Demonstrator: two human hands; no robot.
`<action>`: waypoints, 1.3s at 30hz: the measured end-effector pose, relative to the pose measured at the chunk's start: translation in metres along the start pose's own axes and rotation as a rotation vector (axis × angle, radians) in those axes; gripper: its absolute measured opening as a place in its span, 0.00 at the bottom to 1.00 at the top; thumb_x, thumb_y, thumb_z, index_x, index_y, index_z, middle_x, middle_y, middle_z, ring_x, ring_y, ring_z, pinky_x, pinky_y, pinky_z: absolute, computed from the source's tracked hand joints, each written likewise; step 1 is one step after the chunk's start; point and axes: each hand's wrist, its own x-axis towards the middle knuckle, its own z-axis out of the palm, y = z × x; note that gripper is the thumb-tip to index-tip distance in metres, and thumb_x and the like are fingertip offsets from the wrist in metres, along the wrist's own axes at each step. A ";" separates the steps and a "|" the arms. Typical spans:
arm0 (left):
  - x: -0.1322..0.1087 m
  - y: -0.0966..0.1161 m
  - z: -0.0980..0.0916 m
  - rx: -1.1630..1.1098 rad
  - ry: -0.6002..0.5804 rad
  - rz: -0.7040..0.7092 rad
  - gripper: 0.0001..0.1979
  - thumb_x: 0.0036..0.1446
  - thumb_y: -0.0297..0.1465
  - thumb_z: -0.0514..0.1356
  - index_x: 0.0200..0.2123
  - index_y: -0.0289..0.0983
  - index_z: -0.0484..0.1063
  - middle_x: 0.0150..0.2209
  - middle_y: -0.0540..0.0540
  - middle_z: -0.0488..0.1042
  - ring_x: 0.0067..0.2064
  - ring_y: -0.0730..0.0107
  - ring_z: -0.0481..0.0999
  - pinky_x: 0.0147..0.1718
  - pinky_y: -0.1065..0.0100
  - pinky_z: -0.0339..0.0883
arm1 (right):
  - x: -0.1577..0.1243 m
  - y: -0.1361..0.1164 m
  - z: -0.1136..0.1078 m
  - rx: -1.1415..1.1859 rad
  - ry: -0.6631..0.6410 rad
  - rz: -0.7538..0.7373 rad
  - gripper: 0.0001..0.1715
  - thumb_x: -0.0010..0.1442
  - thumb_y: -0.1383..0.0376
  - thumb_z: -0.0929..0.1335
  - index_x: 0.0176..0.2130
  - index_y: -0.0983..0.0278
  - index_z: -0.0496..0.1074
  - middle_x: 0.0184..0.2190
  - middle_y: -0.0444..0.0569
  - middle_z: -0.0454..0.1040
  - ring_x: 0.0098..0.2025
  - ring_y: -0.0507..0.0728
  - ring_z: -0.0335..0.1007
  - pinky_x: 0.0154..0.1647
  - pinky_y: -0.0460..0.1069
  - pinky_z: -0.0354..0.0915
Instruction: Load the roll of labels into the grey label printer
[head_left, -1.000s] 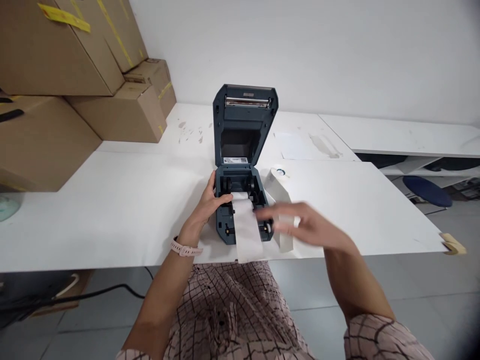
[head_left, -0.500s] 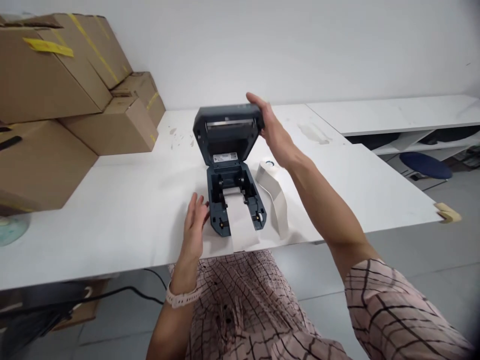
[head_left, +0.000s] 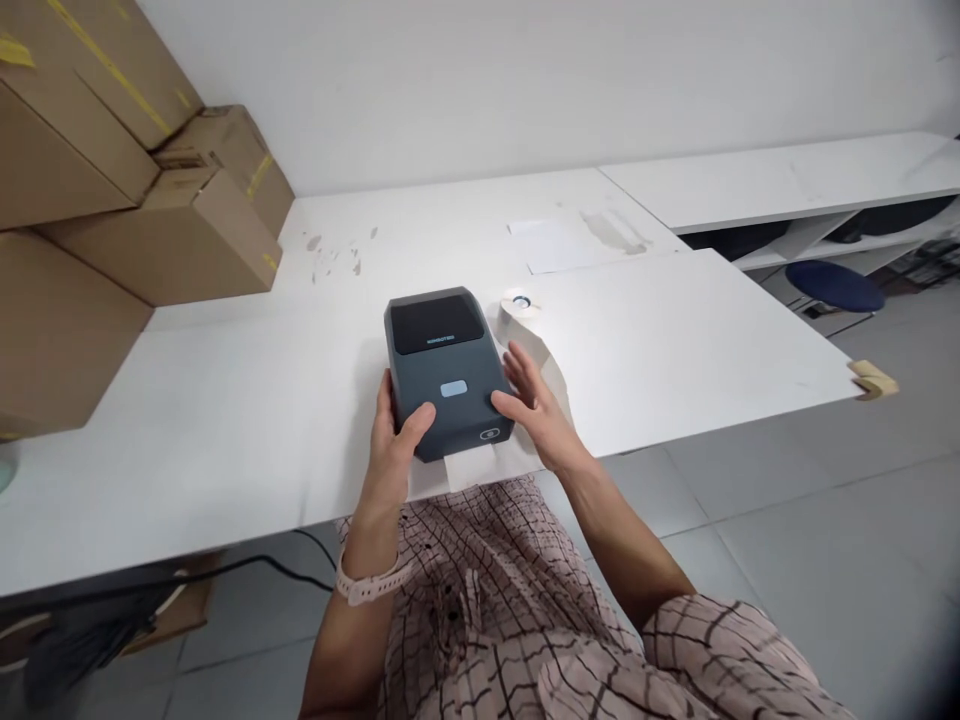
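Note:
A dark grey label printer (head_left: 445, 367) sits near the front edge of the white table (head_left: 225, 420) with its lid closed. A strip of white paper (head_left: 469, 468) sticks out of its front slot. My left hand (head_left: 396, 448) grips the printer's left front corner, thumb on the lid. My right hand (head_left: 534, 412) rests against the printer's right side with its fingers spread and nothing in it. Just behind that hand stands a white label roll (head_left: 519, 309) with a loose tail trailing toward the table edge.
Stacked cardboard boxes (head_left: 142, 190) fill the table's left rear. A sheet of paper (head_left: 555, 245) lies farther back. A tape roll (head_left: 872, 379) sits at the table's right corner. A blue stool (head_left: 834, 285) stands under a white shelf at the right. A black cable (head_left: 225, 570) runs under the table.
My right hand swung the open lid down, and the printer is now closed over the paper. My left hand moved from beside the printer onto its left front corner.

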 end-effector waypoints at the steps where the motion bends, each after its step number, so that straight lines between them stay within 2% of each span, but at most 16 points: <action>1: 0.001 -0.001 -0.001 0.009 -0.009 0.021 0.39 0.62 0.45 0.65 0.72 0.45 0.57 0.70 0.40 0.65 0.67 0.45 0.70 0.61 0.52 0.73 | 0.002 0.003 0.001 0.067 -0.032 0.047 0.58 0.57 0.40 0.74 0.75 0.50 0.50 0.77 0.50 0.51 0.78 0.68 0.48 0.76 0.69 0.54; 4: 0.004 -0.002 -0.002 0.039 0.012 0.071 0.37 0.62 0.45 0.64 0.71 0.45 0.59 0.68 0.40 0.68 0.65 0.47 0.72 0.59 0.54 0.74 | 0.005 0.011 0.007 0.176 -0.022 0.056 0.57 0.55 0.40 0.73 0.73 0.54 0.54 0.76 0.51 0.54 0.77 0.67 0.51 0.76 0.66 0.55; 8: -0.002 -0.003 0.004 0.079 0.032 0.078 0.35 0.63 0.45 0.63 0.70 0.44 0.60 0.68 0.40 0.67 0.67 0.47 0.69 0.60 0.53 0.71 | 0.005 0.012 0.011 0.115 0.013 0.004 0.60 0.54 0.38 0.72 0.74 0.56 0.52 0.77 0.52 0.53 0.78 0.67 0.47 0.75 0.63 0.57; 11: -0.030 -0.018 0.013 0.194 0.331 0.186 0.31 0.62 0.45 0.64 0.65 0.45 0.63 0.66 0.40 0.67 0.66 0.52 0.68 0.61 0.56 0.67 | 0.004 0.012 0.007 0.042 -0.027 0.007 0.59 0.57 0.36 0.69 0.75 0.54 0.49 0.77 0.52 0.52 0.78 0.67 0.47 0.74 0.64 0.58; 13: -0.055 -0.034 0.019 0.282 0.657 0.351 0.18 0.62 0.45 0.64 0.50 0.43 0.71 0.49 0.44 0.75 0.51 0.60 0.75 0.52 0.60 0.70 | 0.004 0.012 0.006 0.050 -0.031 0.010 0.59 0.57 0.36 0.69 0.75 0.54 0.48 0.77 0.52 0.52 0.78 0.67 0.47 0.74 0.65 0.58; 14: -0.066 -0.041 0.021 0.286 0.731 0.378 0.13 0.63 0.45 0.62 0.38 0.42 0.71 0.36 0.49 0.73 0.40 0.66 0.74 0.43 0.64 0.70 | 0.004 0.013 0.006 0.066 -0.024 0.006 0.59 0.57 0.36 0.70 0.75 0.55 0.49 0.77 0.52 0.52 0.78 0.67 0.47 0.74 0.65 0.57; 15: -0.075 -0.046 0.022 0.280 0.689 0.326 0.16 0.65 0.45 0.59 0.29 0.41 0.67 0.27 0.51 0.67 0.31 0.69 0.69 0.35 0.66 0.67 | 0.004 0.014 0.007 0.078 -0.015 0.000 0.59 0.57 0.36 0.70 0.75 0.55 0.50 0.77 0.51 0.53 0.78 0.67 0.47 0.75 0.65 0.57; 17: -0.084 -0.049 0.024 0.245 0.480 0.145 0.26 0.68 0.47 0.55 0.20 0.41 0.58 0.20 0.53 0.56 0.24 0.71 0.59 0.27 0.67 0.60 | 0.004 0.016 0.009 0.083 0.002 -0.014 0.58 0.57 0.36 0.69 0.75 0.54 0.51 0.77 0.50 0.52 0.78 0.66 0.46 0.76 0.64 0.55; 20: -0.076 -0.037 0.027 0.158 0.134 -0.120 0.30 0.64 0.51 0.57 0.17 0.41 0.53 0.17 0.53 0.52 0.21 0.73 0.54 0.23 0.67 0.54 | 0.005 0.019 0.011 0.078 0.012 -0.027 0.55 0.59 0.38 0.68 0.74 0.54 0.51 0.77 0.50 0.52 0.78 0.65 0.47 0.76 0.64 0.54; 22: -0.067 -0.028 0.029 0.123 0.044 -0.197 0.31 0.60 0.51 0.62 0.16 0.41 0.53 0.16 0.54 0.52 0.21 0.75 0.52 0.23 0.68 0.52 | 0.004 0.019 0.011 0.063 0.002 -0.032 0.53 0.60 0.39 0.67 0.74 0.56 0.51 0.77 0.52 0.52 0.78 0.66 0.47 0.76 0.64 0.54; 25: -0.062 -0.022 0.031 0.194 0.065 -0.154 0.30 0.59 0.50 0.63 0.16 0.40 0.55 0.16 0.55 0.53 0.21 0.75 0.52 0.23 0.68 0.50 | 0.000 0.014 0.011 -0.084 0.028 -0.099 0.49 0.65 0.42 0.65 0.75 0.55 0.48 0.77 0.52 0.50 0.78 0.67 0.45 0.76 0.68 0.52; 28: -0.068 -0.027 0.028 0.332 0.077 -0.068 0.28 0.61 0.49 0.62 0.17 0.39 0.58 0.16 0.54 0.54 0.22 0.75 0.54 0.23 0.69 0.51 | -0.005 0.001 0.013 -0.408 0.181 -0.374 0.43 0.69 0.51 0.63 0.75 0.48 0.44 0.74 0.49 0.57 0.79 0.68 0.43 0.76 0.73 0.47; 31: -0.078 -0.036 0.020 0.406 0.106 0.014 0.27 0.65 0.45 0.60 0.17 0.39 0.61 0.16 0.54 0.56 0.21 0.74 0.57 0.24 0.69 0.56 | -0.011 -0.013 0.018 -0.686 0.158 -0.718 0.47 0.69 0.61 0.65 0.75 0.42 0.38 0.58 0.46 0.78 0.74 0.68 0.57 0.76 0.74 0.44; 34: -0.080 -0.039 0.010 0.425 0.314 0.195 0.21 0.68 0.40 0.58 0.22 0.40 0.68 0.20 0.53 0.64 0.24 0.72 0.65 0.28 0.70 0.63 | -0.015 -0.024 0.028 -0.829 0.041 -0.827 0.50 0.69 0.64 0.66 0.76 0.42 0.35 0.53 0.44 0.82 0.65 0.66 0.71 0.75 0.71 0.47; 37: -0.068 -0.033 0.004 0.422 0.511 0.376 0.09 0.67 0.38 0.60 0.46 0.43 0.77 0.45 0.46 0.78 0.47 0.63 0.77 0.48 0.64 0.71 | -0.016 -0.034 0.038 -0.910 0.018 -0.775 0.41 0.71 0.63 0.64 0.75 0.48 0.45 0.55 0.48 0.80 0.62 0.66 0.74 0.74 0.68 0.49; 39: -0.057 -0.029 0.004 0.432 0.443 0.358 0.25 0.67 0.40 0.61 0.65 0.45 0.66 0.66 0.41 0.68 0.67 0.55 0.67 0.65 0.56 0.63 | -0.014 -0.038 0.041 -0.934 -0.004 -0.742 0.33 0.71 0.63 0.63 0.71 0.51 0.55 0.51 0.50 0.81 0.59 0.65 0.76 0.74 0.67 0.51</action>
